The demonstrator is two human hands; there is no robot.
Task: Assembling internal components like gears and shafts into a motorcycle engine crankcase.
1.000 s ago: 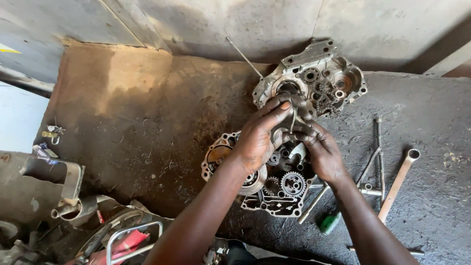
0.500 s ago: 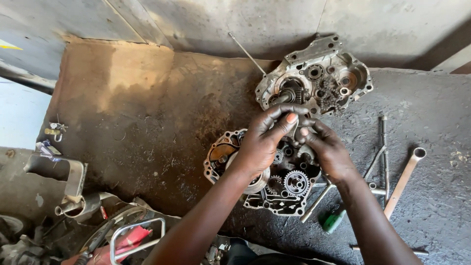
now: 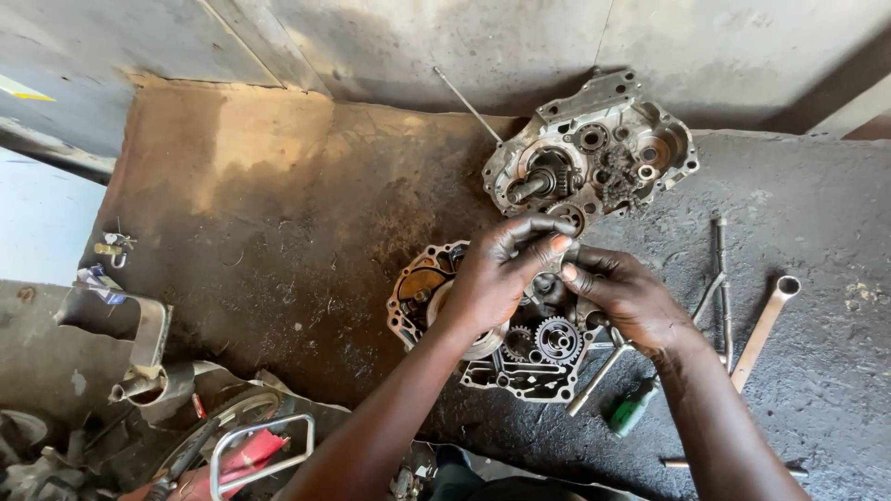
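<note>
Both hands work over the lower engine case half (image 3: 520, 348), which lies on the dark floor (image 3: 278, 241). The left hand (image 3: 497, 274) curls its fingers (image 3: 548, 243) together, thumb and forefinger nearly closed on something small I cannot make out. The right hand (image 3: 626, 297) meets it with fingers bent and close-set. At 12 o'clock lies the second case half (image 3: 594, 153); at 3 o'clock, a wrench (image 3: 763, 329).

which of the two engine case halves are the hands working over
The near case half, with its gears showing, under the left hand and right hand. The far case half lies untouched by the wall.
</note>
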